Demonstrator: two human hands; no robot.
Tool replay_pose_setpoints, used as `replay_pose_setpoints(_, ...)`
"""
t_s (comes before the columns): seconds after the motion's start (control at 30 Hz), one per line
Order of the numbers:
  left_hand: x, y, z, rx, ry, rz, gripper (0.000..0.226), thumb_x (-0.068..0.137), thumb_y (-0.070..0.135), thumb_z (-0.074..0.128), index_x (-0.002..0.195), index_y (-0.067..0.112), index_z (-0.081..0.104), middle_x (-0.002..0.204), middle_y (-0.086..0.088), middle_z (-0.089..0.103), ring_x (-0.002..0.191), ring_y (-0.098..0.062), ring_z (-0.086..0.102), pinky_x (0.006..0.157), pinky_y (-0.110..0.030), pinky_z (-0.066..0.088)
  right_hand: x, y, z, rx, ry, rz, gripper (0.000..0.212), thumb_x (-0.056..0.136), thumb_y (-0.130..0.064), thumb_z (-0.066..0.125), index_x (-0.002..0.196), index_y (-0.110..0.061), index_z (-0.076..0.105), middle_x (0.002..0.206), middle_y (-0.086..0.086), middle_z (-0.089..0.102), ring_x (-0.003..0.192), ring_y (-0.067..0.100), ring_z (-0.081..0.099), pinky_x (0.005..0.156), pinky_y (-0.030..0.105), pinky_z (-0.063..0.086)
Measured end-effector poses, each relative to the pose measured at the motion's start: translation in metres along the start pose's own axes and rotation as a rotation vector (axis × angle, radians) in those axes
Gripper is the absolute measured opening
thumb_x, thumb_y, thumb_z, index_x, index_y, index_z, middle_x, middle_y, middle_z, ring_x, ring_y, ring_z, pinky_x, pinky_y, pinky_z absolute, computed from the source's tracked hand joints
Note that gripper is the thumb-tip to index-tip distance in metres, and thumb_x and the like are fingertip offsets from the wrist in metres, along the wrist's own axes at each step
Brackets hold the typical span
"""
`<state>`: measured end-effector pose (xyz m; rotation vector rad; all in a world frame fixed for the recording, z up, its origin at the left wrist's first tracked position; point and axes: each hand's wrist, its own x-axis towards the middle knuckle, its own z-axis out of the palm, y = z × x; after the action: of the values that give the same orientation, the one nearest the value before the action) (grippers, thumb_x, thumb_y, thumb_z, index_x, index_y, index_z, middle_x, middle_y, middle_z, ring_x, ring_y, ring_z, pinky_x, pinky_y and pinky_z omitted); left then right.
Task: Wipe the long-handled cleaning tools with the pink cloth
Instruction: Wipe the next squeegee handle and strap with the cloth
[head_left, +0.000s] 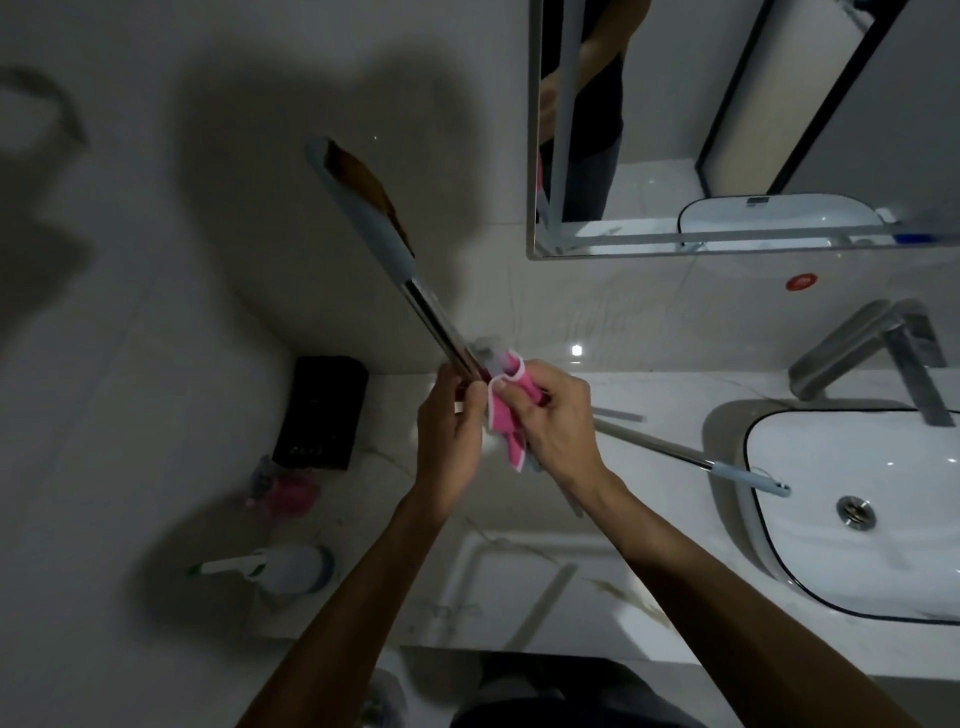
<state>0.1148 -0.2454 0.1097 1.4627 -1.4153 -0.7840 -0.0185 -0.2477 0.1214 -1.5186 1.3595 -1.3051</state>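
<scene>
Two long-handled tools, one raised (441, 322) in left grip (449, 431), one (691, 457) lying on bench (649, 551), one pink cloth (506, 410) clasped by right grip (556, 421), basin (857, 566) right, spray bottle (280, 566) near left.

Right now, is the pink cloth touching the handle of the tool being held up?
Touching. In the head view the right hand wraps the pink cloth around the metal handle, which the left hand grips just below.

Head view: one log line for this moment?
left hand: holds tool shaft | right hand: pink cloth on shaft | second tool: on counter
</scene>
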Motion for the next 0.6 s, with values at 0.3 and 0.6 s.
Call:
replay_pose_setpoints(0.3, 0.007, 0.0, -0.004, -0.143, 0.035, -0.016, 0.029, 0.093, 0.027, 0.05, 0.119, 0.03, 0.062, 0.102, 0.017, 0.07, 0.094, -0.011, 0.067, 0.082, -0.043, 0.056, 0.014, -0.014, 0.002, -0.073, -0.071, -0.111, 0.023, 0.094, -0.014, 0.068, 0.075, -0.026, 0.06, 0.069, -0.004, 0.056, 0.063, 0.006, 0.052, 0.06, 0.019, 0.042)
replay_pose_setpoints(0.6, 0.022, 0.005, -0.026, -0.305, 0.182, -0.143, 0.018, 0.091, 0.029, 0.052, 0.101, 0.037, 0.063, 0.093, 0.013, 0.069, 0.09, -0.015, 0.066, 0.074, -0.034, 0.058, 0.007, 0.011, -0.008, -0.252, -0.191, -0.079, 0.02, 0.094, -0.012, 0.066, 0.076, -0.006, 0.069, 0.077, 0.003, 0.066, 0.071, 0.008, 0.059, 0.066, 0.019, 0.05)
